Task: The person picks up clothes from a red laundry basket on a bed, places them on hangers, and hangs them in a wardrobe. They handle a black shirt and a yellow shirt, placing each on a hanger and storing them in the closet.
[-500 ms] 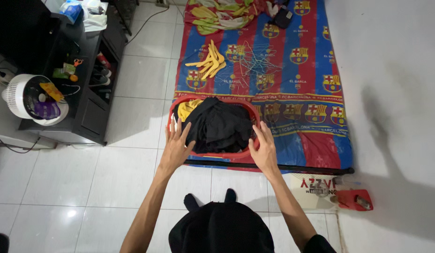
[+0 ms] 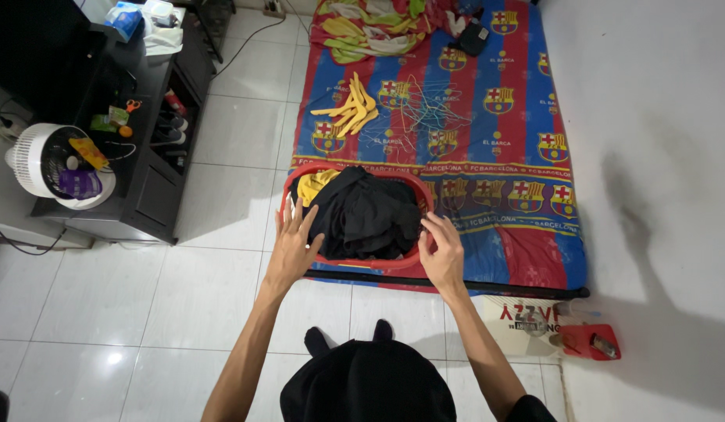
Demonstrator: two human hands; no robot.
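Observation:
A red laundry basket [image 2: 355,262] sits on the near edge of a striped red-and-blue mattress [image 2: 503,141]. It is piled with black clothes [image 2: 366,215], and a yellow garment [image 2: 316,184] shows at its far left corner. My left hand [image 2: 291,244] lies flat against the basket's left rim with the fingers spread. On the right rim, the fingers of my right hand [image 2: 442,254] curl over the edge.
Yellow hangers [image 2: 351,105] and thin wire hangers [image 2: 429,109] lie on the mattress beyond the basket, with crumpled bedding [image 2: 370,23] and a dark bag [image 2: 473,35] further back. A black cabinet [image 2: 148,117] and a white fan [image 2: 46,160] stand at the left. A red tray [image 2: 585,340] sits by the wall.
My right hand's fingers have bent over the basket's right rim; before they lay straighter. The left hand stays on the left rim. The view has shifted slightly.

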